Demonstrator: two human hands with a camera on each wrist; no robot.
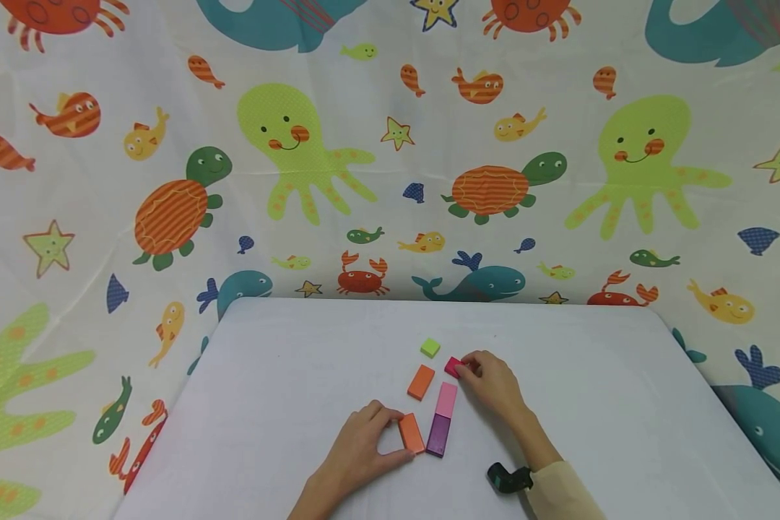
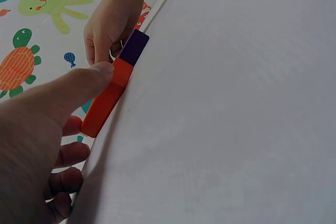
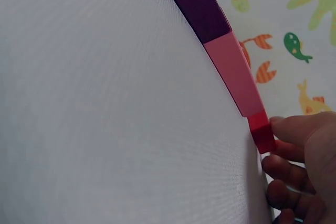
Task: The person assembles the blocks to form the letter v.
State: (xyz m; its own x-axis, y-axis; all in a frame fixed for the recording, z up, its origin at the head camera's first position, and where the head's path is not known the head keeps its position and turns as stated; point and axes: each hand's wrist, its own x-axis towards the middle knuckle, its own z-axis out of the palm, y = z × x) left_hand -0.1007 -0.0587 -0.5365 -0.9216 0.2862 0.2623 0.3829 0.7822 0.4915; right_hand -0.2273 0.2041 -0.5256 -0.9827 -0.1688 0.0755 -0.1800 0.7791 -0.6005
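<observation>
My left hand (image 1: 366, 444) holds an orange block (image 1: 412, 433) by its two ends, thumb at the near end and a finger at the far end. Right beside that block lies a purple block (image 1: 438, 435), with a pink block (image 1: 446, 400) end to end beyond it. A small red block (image 1: 453, 367) is pinched between thumb and finger of my right hand (image 1: 492, 383), just past the pink one. A second orange block (image 1: 420, 382) and a small green block (image 1: 430, 347) lie farther back. In the right wrist view the red block (image 3: 261, 132) lines up with the pink block's end.
The blocks are on a white table (image 1: 286, 375) with its far edge against a cloth printed with sea animals (image 1: 490, 189). A black device (image 1: 508, 478) is strapped on my right wrist, by a beige sleeve (image 1: 562, 491).
</observation>
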